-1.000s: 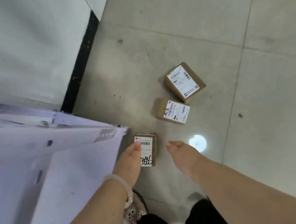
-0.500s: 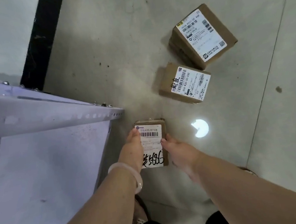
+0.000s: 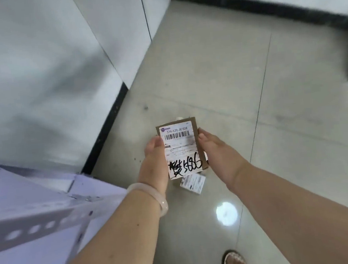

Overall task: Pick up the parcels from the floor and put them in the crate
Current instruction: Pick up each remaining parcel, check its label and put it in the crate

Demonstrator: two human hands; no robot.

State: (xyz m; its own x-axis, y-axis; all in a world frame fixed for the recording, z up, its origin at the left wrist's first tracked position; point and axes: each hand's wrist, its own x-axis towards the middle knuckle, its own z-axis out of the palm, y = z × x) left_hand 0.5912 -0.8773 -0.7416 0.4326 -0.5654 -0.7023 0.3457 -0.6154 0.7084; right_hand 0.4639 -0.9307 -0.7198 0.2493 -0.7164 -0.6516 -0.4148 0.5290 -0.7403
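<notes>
While both hands clasp it from either side, the small brown parcel (image 3: 181, 148) hangs between them above the grey tiled floor (image 3: 274, 122), its labelled face turned up toward the camera. The left hand (image 3: 154, 161) grips the parcel's left edge, with the thumb lying over the margin of the white label. The right hand (image 3: 220, 155) grips the right edge, thumb pressed to the cardboard near the top corner. The remaining fingers of both hands go under the box and cannot be seen. The label carries a barcode, a printed code above it and thick black handwriting across its lower part.

Just below the held box, partly covered by it, a second parcel (image 3: 193, 184) lies on the floor, with only a corner of its white label showing. A small pale scrap peeks out past the far edge of the held parcel; what it belongs to cannot be told.

A pale bangle (image 3: 153, 195) circles the left wrist. A round bright spot of light (image 3: 226, 213) lies on the tiles between the forearms, and a foot in a patterned sandal (image 3: 236, 262) stands at the bottom edge. To the left, a lilac-white panel (image 3: 32, 262) with a perforated metal rail (image 3: 33, 228) fills the lower corner. Behind it rises a light wall (image 3: 36, 81) trimmed at its base with a black skirting strip (image 3: 107, 129).
</notes>
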